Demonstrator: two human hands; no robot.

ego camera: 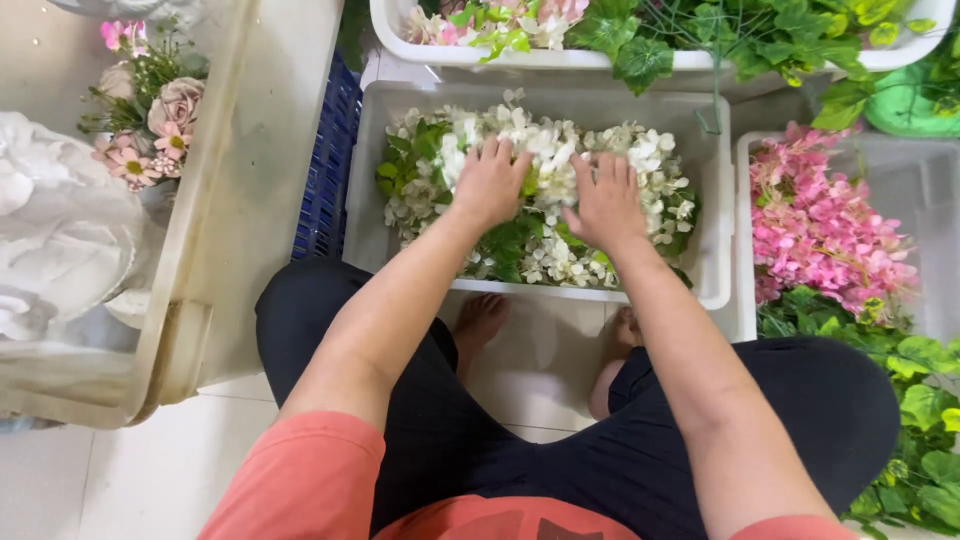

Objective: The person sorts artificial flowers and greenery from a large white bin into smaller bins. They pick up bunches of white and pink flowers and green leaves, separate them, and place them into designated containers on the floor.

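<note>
Fingers first: on the left hand [490, 185] the fingers [497, 150] are spread and curled down into the heap of white artificial blossoms with green leaves [545, 190], and the right hand [607, 203] does the same just beside it, fingers fanned out flat on top of the petals. Neither hand is clenched, and I honestly can't tell whether either has a stem pinched underneath or is just pressing and rummaging, since the tips sink into the flowers.

My read is that this is the sorting or digging-through stage: both hands are in the pile and nothing is lifted out. Pulling one sprig free would call for closing the fingers round a single stem and easing it up, because these sprays look tangled together.

The blossoms fill a white rectangular plastic tub [372, 215] in the upper middle of the frame. The petals look thin and papery, like fabric, in small clusters, and the leaves are glossier and flat.

Moving outward: another white plastic tub of pink fake flower sprays [820, 225] sits at the right, with broad green vine leaves [910, 400] spilling below it. Along the top there's a white tray of mixed greenery and pale pink blooms [600, 30]. A dark blue slatted plastic crate [328, 170] is squeezed in left of the middle tub. On the far left is a big translucent cream bin [250, 200], with dusty-pink roses and daisies [155, 125] at the upper left. The person sits on a pale tiled floor [150, 470].
</note>
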